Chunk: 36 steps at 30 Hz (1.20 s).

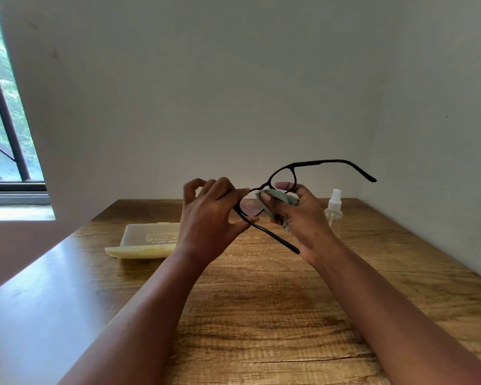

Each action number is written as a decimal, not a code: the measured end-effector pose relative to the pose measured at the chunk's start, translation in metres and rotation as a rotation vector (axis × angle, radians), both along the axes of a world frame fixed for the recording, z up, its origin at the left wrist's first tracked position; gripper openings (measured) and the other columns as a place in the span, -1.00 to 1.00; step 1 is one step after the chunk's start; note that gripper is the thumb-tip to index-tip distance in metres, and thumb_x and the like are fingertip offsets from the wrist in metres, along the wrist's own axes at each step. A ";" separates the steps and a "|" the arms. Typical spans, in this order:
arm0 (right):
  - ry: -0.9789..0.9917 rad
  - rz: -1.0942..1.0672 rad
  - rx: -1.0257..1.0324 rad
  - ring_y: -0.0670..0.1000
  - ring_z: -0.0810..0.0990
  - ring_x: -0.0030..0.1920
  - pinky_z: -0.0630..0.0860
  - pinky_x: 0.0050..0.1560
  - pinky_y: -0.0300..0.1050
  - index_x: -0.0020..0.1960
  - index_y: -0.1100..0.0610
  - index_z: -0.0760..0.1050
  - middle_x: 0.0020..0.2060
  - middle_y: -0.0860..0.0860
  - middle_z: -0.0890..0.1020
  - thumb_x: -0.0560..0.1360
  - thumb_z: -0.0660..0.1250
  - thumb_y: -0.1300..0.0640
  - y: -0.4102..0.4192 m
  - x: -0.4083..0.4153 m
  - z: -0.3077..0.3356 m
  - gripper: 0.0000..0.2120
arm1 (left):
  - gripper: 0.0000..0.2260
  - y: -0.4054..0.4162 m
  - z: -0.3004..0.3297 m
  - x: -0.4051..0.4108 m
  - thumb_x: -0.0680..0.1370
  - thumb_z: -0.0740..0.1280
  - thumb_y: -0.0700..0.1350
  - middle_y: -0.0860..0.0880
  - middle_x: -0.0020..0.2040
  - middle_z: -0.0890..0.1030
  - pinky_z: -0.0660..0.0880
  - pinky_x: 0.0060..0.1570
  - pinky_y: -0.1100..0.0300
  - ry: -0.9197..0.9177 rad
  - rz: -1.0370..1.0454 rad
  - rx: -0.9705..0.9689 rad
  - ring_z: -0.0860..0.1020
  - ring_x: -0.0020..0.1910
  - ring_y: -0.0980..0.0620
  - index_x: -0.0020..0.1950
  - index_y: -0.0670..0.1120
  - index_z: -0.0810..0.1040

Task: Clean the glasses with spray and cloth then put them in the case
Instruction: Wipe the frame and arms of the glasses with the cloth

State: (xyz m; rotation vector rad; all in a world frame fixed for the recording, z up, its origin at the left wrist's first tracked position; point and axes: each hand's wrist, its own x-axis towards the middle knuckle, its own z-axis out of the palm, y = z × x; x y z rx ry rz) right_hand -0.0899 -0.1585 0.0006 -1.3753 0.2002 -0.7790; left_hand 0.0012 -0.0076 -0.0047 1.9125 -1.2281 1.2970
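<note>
Above a wooden table, the left hand pinches black glasses by the frame while the right hand grips a grey cloth against a lens. A spray bottle stands just right of the grip; the closed case lies to its left.

The right end of the case is hidden behind the left hand. The print on its lid is too small to be read. Beside the case, the lower part of the spray bottle is covered by the right hand. Most of the cloth is hidden inside that hand. 1 lens of the glasses is partly covered by the cloth. The window is cut off by the left edge.
</note>
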 end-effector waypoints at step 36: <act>0.273 0.128 -0.077 -0.07 0.45 -0.27 0.30 -0.35 -0.17 0.08 0.15 0.56 -0.17 0.01 0.61 0.31 0.55 -0.11 0.007 -0.004 -0.001 -0.52 | -0.61 0.007 0.002 0.006 0.42 0.43 0.18 0.04 -0.08 0.58 0.23 0.13 0.03 0.046 0.037 -0.080 0.57 -0.05 0.02 0.13 -0.02 0.66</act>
